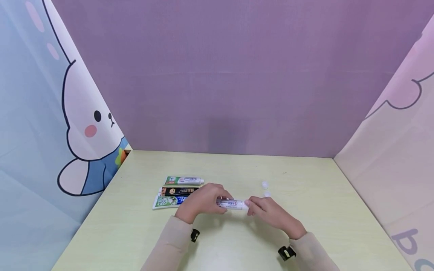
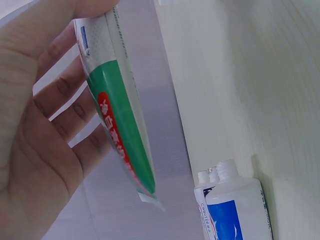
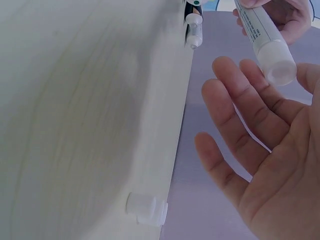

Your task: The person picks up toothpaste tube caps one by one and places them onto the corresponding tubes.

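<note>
A white toothpaste tube (image 1: 231, 204) with a green and red end (image 2: 122, 125) lies level above the table. My left hand (image 1: 205, 199) grips it around the body, thumb on one side and fingers on the other. At its right end is a white cap (image 3: 278, 65). My right hand (image 1: 268, 211) pinches this cap between thumb and fingertips, the other fingers loosely bent. Past the left hand lie three more tubes: a small green and white tube (image 1: 183, 180), a black tube (image 1: 179, 191) and a blue and green tube (image 1: 167, 202), partly covered by that hand.
Two loose white caps, a far cap (image 1: 264, 184) and a nearer cap (image 1: 267, 194), rest on the table (image 1: 305, 180) beyond the right hand. Uncapped threaded necks (image 2: 227, 169) show on the lying tubes. A purple backdrop (image 1: 230, 75) stands behind, with printed cloths at both sides.
</note>
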Motion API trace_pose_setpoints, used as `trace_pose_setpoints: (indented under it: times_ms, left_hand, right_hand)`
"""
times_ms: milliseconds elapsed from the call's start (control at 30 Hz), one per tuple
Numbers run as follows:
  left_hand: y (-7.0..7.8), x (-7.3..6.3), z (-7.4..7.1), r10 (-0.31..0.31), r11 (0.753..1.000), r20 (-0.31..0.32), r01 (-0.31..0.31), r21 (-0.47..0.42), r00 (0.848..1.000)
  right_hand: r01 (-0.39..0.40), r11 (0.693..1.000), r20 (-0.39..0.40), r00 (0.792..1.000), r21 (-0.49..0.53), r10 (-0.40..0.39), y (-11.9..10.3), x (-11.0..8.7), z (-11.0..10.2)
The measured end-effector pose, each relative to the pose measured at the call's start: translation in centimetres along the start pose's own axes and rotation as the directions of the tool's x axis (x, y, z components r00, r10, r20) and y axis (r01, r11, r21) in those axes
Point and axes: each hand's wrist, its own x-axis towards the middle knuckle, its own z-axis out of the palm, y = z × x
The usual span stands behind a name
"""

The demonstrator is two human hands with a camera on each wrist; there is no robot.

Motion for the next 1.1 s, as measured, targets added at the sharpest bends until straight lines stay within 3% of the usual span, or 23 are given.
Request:
trace_pose_setpoints:
  times_ms: [633, 800, 1100]
  left_hand:
    - [-0.03, -0.05, 0.1, -0.007, 1.0, 0.0, 0.007, 0.01, 1.0]
    - [-0.07, -0.05, 0.09, -0.003, 1.0, -0.003, 0.003, 0.009, 1.0]
    - [-0.08, 0.08, 0.11, 0.0, 1.0, -0.005, 0.001, 0.007, 1.0]
  right_hand:
    - [0.036, 0.999, -0.018, 0.999, 0.03, -0.035, 0.11, -0.43, -0.05]
    - [0.056, 0.998, -0.075, 0.996, 0.014, -0.055, 0.03, -0.33, 0.03]
    - [0.158, 0.987, -0.182, 0.971, -0.01, -0.157, -0.09, -0.26, 0.25]
